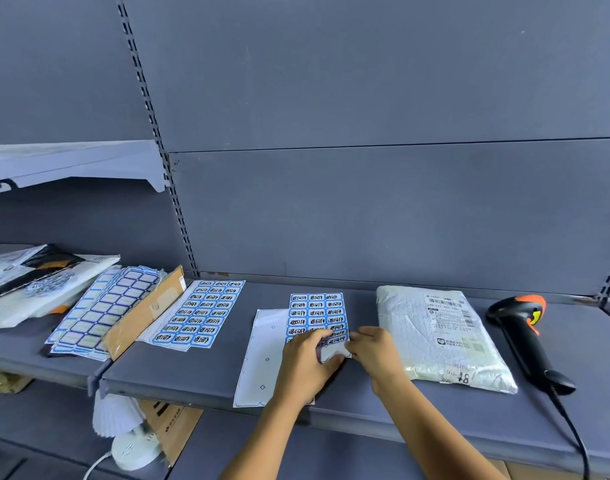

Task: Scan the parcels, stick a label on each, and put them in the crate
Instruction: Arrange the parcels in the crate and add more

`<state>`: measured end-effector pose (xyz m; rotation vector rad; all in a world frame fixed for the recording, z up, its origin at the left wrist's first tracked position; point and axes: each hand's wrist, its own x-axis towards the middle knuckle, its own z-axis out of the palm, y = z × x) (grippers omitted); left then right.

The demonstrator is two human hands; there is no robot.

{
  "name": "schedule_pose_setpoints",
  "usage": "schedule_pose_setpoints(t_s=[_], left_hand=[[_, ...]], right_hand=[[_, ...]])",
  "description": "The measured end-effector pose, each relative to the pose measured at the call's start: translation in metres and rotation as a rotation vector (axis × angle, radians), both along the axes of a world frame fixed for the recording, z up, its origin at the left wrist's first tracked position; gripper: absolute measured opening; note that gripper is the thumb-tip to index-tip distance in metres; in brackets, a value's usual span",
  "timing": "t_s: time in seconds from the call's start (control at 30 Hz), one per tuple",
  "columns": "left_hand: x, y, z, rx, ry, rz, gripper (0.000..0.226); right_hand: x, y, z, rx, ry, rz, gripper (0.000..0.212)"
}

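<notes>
Left hand [307,362]: fingers curled down, holding the near edge of a blue-and-white sticker sheet [317,313]. Right hand [376,355]: fingertips drawn narrow, pinching that sheet's near right corner. The sheet lies on a grey metal shelf [199,372], long axis near to far, overlapping a blank white backing sheet [262,362]. Just right lies a white plastic mailer parcel [417,341], lengthwise near to far, printed address at the far end. Beyond it is a black-and-orange handheld scanner [525,337], head farthest.
</notes>
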<state>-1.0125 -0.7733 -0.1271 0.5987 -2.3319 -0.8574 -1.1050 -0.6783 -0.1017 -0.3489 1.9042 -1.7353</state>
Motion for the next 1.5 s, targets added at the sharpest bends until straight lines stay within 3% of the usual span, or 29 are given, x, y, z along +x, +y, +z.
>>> schedule_pose_setpoints(t_s=[0.2,0.3,0.53,0.67,0.8,1.07,1.37,1.5], left_hand=[[-0.001,-0.001,0.0,0.102,0.146,0.033,0.034],[0.001,-0.001,0.0,0.043,0.182,0.044,0.021],[0.003,0.003,0.004,-0.088,0.212,0.089,0.026],[0.002,0.003,0.002,-0.178,0.2,0.115,0.01],[0.001,0.001,-0.002,-0.301,0.222,0.14,0.019],[0.001,0.0,-0.004,-0.535,0.273,0.174,0.015],[-0.001,-0.001,0.0,-0.564,0.247,0.19,0.018],[-0.002,0.0,0.004,-0.479,0.192,0.179,0.019]], right_hand=[[0.007,0.005,-0.008,-0.173,0.023,-0.023,0.022],[0.009,0.007,-0.012,-0.202,0.071,-0.014,0.019],[0.011,0.012,-0.014,-0.209,0.169,0.021,0.021],[0.012,0.013,-0.015,-0.204,0.203,0.047,0.02],[0.011,0.013,-0.017,-0.194,0.21,0.055,0.018],[0.01,0.012,-0.017,-0.203,0.187,0.07,0.014],[0.01,0.013,-0.016,-0.199,0.183,0.062,0.015],[0.009,0.013,-0.018,-0.214,0.187,0.065,0.017]])
